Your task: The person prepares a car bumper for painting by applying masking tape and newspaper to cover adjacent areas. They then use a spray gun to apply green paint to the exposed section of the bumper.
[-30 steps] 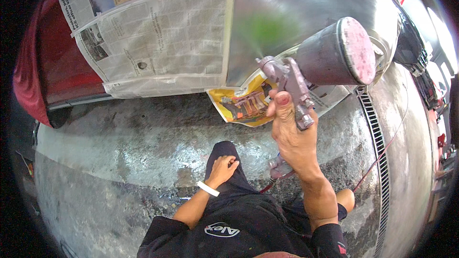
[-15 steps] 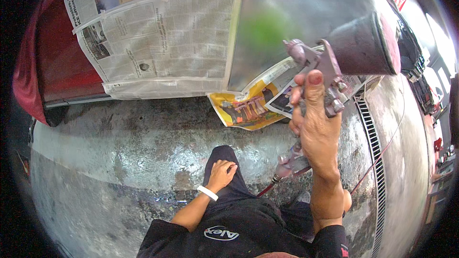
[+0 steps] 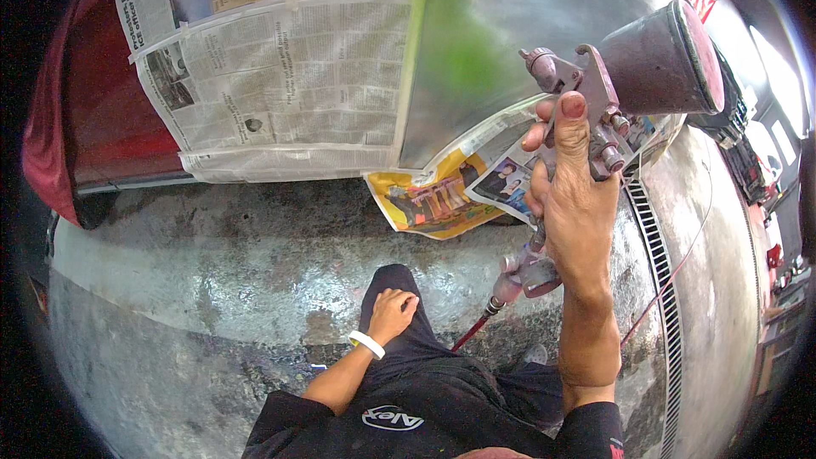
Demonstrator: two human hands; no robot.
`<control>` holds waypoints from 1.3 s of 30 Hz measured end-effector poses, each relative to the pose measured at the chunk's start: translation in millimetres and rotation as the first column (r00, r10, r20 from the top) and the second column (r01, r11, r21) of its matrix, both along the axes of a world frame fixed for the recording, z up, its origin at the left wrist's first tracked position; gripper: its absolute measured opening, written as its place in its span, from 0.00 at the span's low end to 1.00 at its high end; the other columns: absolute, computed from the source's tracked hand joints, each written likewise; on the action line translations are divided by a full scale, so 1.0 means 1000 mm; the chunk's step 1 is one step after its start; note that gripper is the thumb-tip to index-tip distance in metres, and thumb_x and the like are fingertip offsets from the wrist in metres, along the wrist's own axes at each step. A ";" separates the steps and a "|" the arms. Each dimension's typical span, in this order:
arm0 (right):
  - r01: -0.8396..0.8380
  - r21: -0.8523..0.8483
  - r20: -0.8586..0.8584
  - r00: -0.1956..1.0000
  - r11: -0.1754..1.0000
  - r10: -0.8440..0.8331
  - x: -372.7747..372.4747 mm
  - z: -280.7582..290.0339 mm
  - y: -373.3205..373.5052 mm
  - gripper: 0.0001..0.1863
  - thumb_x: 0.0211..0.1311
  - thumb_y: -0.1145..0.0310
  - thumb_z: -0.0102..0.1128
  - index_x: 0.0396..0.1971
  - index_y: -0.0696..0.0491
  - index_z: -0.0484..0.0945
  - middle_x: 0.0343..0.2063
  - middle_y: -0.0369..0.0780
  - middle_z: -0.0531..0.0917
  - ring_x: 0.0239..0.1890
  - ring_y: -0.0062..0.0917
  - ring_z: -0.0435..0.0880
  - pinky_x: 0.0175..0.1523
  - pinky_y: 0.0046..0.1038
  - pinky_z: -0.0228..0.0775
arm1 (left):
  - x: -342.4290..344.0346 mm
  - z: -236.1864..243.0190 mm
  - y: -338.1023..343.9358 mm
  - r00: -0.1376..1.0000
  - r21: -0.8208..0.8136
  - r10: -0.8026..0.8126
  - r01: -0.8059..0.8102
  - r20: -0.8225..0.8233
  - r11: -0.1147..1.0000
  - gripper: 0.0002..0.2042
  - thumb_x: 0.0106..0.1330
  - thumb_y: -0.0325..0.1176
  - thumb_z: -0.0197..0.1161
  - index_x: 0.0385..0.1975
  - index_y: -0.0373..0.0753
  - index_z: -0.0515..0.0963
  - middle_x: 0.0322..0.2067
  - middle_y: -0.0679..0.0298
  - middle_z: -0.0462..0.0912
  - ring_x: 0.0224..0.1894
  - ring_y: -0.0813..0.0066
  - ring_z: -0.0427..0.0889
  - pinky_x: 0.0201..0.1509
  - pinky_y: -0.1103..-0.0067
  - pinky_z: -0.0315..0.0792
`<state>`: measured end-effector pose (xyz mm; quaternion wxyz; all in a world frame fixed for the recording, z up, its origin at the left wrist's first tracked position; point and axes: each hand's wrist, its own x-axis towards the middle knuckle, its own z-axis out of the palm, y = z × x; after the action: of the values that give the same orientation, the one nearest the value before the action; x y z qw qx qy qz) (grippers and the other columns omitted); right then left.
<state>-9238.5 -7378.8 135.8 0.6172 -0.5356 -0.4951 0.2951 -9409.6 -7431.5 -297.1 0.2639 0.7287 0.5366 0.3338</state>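
Observation:
My right hand [image 3: 571,183] grips a pink-stained spray gun [image 3: 595,85] with a large cup [image 3: 659,59], its nozzle toward a grey car panel [image 3: 476,0] that bears a soft green patch [image 3: 476,59]. A fitting [image 3: 518,276] with a red hose [image 3: 467,336] hangs beneath the gun. My left hand [image 3: 391,310] lies loosely open on my dark-trousered knee [image 3: 387,276]. Masking newspaper [image 3: 272,85] covers the panel's left side, and a yellow sheet [image 3: 425,204] lines its lower edge.
A red body section with draped red cover [image 3: 59,161] is at left. The wet concrete floor [image 3: 212,272] has a slotted drain [image 3: 659,289] at right, a thin hose [image 3: 697,238] beside it, and dark objects [image 3: 744,170] along the right side.
My right hand and spray gun have moved right, then slightly upward. The mist seen at the nozzle earlier is no longer visible. My left hand stays on my knee.

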 end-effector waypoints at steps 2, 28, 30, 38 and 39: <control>0.006 0.014 0.018 1.000 1.000 -0.006 0.000 0.001 0.003 0.30 0.70 0.40 0.60 0.43 0.57 0.79 0.26 0.33 0.79 0.14 0.08 0.65 0.17 0.16 0.53 | 0.001 0.000 0.000 1.000 -0.001 0.001 -0.001 -0.002 1.000 0.08 0.66 0.38 0.66 0.35 0.40 0.87 0.33 0.65 0.86 0.40 0.63 0.81 0.49 0.67 0.69; -0.263 0.292 0.465 0.879 0.920 0.104 -0.042 0.043 0.020 0.24 0.72 0.52 0.62 0.52 0.60 0.79 0.38 0.42 0.85 0.37 0.20 0.78 0.45 0.25 0.70 | 0.004 0.000 0.000 1.000 -0.041 0.020 -0.020 -0.010 0.999 0.10 0.67 0.39 0.65 0.35 0.40 0.86 0.32 0.65 0.86 0.40 0.62 0.80 0.50 0.66 0.69; -0.197 0.203 0.540 0.840 0.959 0.058 -0.044 0.044 0.021 0.24 0.72 0.51 0.63 0.47 0.61 0.79 0.33 0.43 0.83 0.34 0.22 0.78 0.42 0.28 0.70 | 0.001 0.000 0.000 0.999 -0.050 0.032 -0.032 -0.002 0.998 0.10 0.68 0.39 0.64 0.35 0.40 0.86 0.32 0.65 0.85 0.40 0.62 0.79 0.50 0.66 0.69; -0.181 0.421 0.732 0.646 0.889 -0.215 -0.046 0.054 0.036 0.20 0.66 0.57 0.62 0.29 0.62 0.77 0.25 0.56 0.81 0.30 0.52 0.83 0.38 0.47 0.74 | 0.005 -0.001 0.005 1.000 0.039 0.008 -0.008 -0.001 0.999 0.08 0.67 0.38 0.64 0.34 0.41 0.86 0.32 0.64 0.85 0.40 0.61 0.80 0.47 0.65 0.70; -0.206 0.462 0.740 0.626 0.862 -0.247 -0.050 0.048 0.040 0.19 0.65 0.58 0.62 0.29 0.62 0.77 0.25 0.56 0.81 0.30 0.52 0.83 0.38 0.48 0.75 | 0.003 -0.003 0.005 1.000 0.039 0.018 -0.018 -0.003 0.999 0.09 0.68 0.38 0.64 0.34 0.41 0.86 0.32 0.64 0.85 0.39 0.60 0.80 0.46 0.66 0.70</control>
<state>-9288.2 -7338.3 183.9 0.4622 -0.4338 -0.7650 -0.1141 -9407.0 -7426.9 -299.7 0.2460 0.7294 0.5368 0.3453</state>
